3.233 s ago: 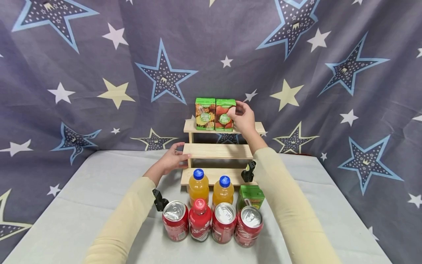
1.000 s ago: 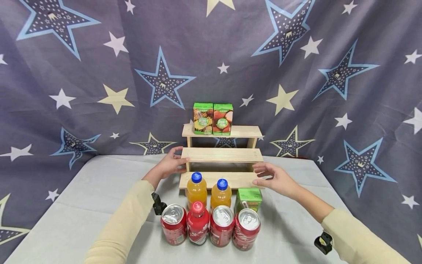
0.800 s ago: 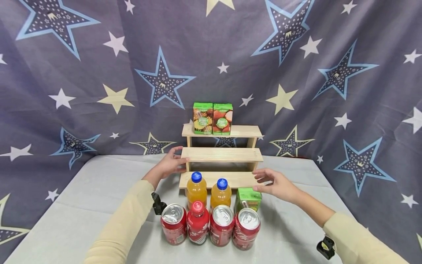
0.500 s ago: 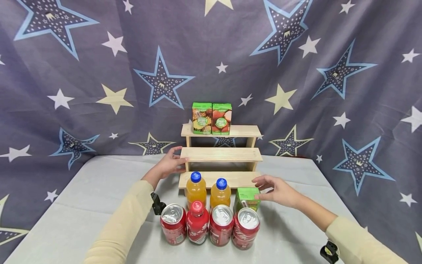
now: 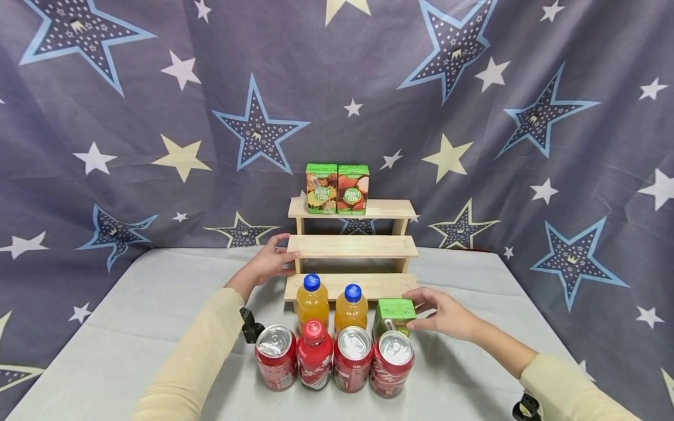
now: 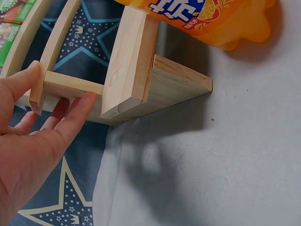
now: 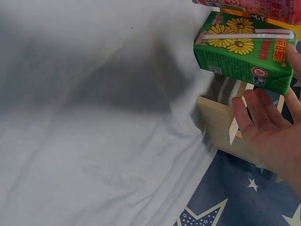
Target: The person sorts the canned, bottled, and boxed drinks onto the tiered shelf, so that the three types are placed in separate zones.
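Note:
My left hand (image 5: 267, 261) grips the left end of a three-tier wooden display rack (image 5: 353, 246), thumb on the middle board and fingers against the side upright in the left wrist view. My right hand (image 5: 446, 316) is at the right side of a green drink carton (image 5: 396, 309), its thumb and fingers spread about the near end. In the right wrist view this carton (image 7: 240, 54) shows yellow flowers and a straw; the fingers (image 7: 256, 110) are extended, not closed round it. Two fruit drink cartons, one yellow-brown (image 5: 322, 187) and one red (image 5: 353, 188), stand side by side on the top tier.
Two orange-drink bottles (image 5: 313, 301) with blue caps stand before the rack. In front of them is a row of red cans (image 5: 276, 356) and a red bottle (image 5: 315, 354). A star-patterned curtain (image 5: 337, 88) hangs behind the white-covered table (image 5: 158, 304).
My right hand has let go of the red fruit carton on the top tier, come down right of the rack, and reached the green carton on the table. My left hand stays on the rack.

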Action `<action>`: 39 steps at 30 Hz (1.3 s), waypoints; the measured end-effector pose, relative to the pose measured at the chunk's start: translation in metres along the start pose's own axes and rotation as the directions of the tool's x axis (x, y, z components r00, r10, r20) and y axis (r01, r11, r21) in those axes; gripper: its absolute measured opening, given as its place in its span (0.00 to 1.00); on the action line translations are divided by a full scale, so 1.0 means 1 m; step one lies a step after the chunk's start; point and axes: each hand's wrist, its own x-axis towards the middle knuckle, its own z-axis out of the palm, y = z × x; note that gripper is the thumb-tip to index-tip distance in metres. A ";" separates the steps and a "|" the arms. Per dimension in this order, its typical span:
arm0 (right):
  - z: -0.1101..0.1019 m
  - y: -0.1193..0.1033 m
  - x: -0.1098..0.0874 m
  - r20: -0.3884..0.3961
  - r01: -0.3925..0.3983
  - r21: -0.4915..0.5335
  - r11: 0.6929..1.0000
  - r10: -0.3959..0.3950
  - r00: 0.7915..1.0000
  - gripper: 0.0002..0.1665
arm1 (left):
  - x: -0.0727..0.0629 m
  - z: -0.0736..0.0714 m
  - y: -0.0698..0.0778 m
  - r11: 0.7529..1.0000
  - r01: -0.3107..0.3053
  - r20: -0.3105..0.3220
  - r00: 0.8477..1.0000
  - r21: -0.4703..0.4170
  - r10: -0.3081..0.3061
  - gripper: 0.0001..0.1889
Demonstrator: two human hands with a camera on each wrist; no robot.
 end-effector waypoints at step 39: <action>0.030 0.005 -0.010 -0.197 -0.081 0.211 0.974 0.124 0.973 0.33 | -0.003 -0.001 0.001 1.000 0.004 0.002 1.000 -0.007 -0.004 0.37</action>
